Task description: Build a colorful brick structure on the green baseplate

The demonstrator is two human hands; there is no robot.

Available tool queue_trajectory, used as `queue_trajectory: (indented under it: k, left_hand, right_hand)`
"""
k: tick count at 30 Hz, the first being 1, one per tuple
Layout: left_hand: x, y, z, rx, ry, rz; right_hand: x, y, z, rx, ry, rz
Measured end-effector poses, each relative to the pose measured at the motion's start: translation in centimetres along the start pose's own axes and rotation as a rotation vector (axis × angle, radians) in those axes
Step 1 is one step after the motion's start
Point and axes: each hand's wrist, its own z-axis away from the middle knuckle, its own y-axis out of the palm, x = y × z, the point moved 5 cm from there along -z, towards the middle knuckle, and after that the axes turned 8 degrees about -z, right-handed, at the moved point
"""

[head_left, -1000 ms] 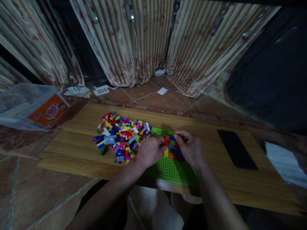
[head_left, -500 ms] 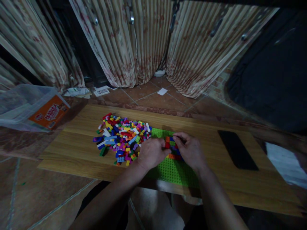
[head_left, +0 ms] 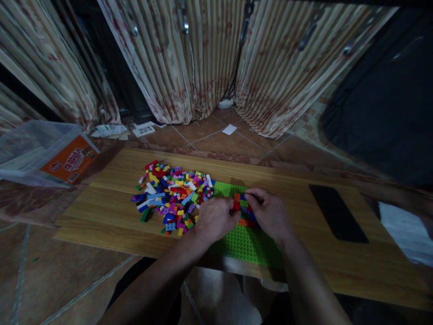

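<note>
A green studded baseplate (head_left: pixel 248 248) lies on the wooden table under both hands. On it sits a block of toy building bricks (head_left: pixel 243 210) in red, orange, blue and green. At the block's left edge, my left hand (head_left: pixel 216 216) is closed, thumb pointing right. My right hand (head_left: pixel 270 214) covers the block's right side, thumb and forefinger pinched together at its far right corner. Both hands hide part of the bricks, and whatever is in their fingers is too small or covered. Left of the baseplate spreads a pile of loose bricks (head_left: pixel 176 189) in many colours.
A black phone-like slab (head_left: pixel 338 212) lies on the wooden table (head_left: pixel 111 203) to the right. Beyond the left end stands a clear plastic box (head_left: pixel 40 153) with an orange label. White paper (head_left: pixel 406 230) lies past the right end. Striped curtains (head_left: pixel 209 63) hang behind.
Both hands stay at the brick block with almost the same grip. The whole view has shifted very slightly; nothing is visibly taken up or let go.
</note>
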Motion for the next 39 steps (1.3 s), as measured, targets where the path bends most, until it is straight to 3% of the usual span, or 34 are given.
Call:
queue_trajectory:
  k: [13,31,39]
  left_hand:
    - [-0.4,-0.1,0.2,-0.053,-0.046,-0.042]
    - [0.5,0.3,-1.1,0.058,-0.003,0.087]
    - [0.5,0.2,-1.2,0.065,-0.017,0.118]
  right_hand:
    - [-0.1,0.0,0.0,-0.003,0.001,-0.003]
    - [-0.7,0.8,-0.1,0.090,0.037,-0.038]
    - [-0.3,1.2,-0.2,0.042,0.056,-0.011]
